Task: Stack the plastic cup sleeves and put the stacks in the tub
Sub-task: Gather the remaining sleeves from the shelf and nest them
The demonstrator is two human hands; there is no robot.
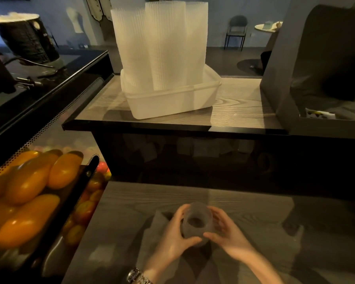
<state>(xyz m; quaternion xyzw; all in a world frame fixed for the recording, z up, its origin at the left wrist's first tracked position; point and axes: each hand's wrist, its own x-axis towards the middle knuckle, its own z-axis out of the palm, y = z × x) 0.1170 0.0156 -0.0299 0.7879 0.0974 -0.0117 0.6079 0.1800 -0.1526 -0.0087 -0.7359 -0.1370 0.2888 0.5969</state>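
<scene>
Both hands work low over the near grey wood-grain counter [244,203]. The left hand [173,232] and right hand [226,230] cup a translucent, ribbed plastic cup sleeve [196,221] between them, fingers curled round its sides and thumbs meeting at its near rim; its open mouth faces the camera. A watch [136,275] sits on the left wrist.

Handling judgement: the sleeve looks thin, very light and flexible, so it should dent under a hard squeeze. Best held lightly round the wall, as now, keeping the mouth round for nesting. More pale flat sleeves [154,228] seem to lie under the hands, though the light there is too dim to be certain.

The white translucent plastic tub [172,103] stands on the raised wood-grain shelf [238,107] beyond, well apart from the hands. Tall stacks of ribbed sleeves [164,44] stand upright in it, rising far above its rim; likely top-heavy.

Left: a glass display case of yellow-orange fruit [27,181]. Background: a dim room, a chair [237,31], a small round table [266,27].
</scene>
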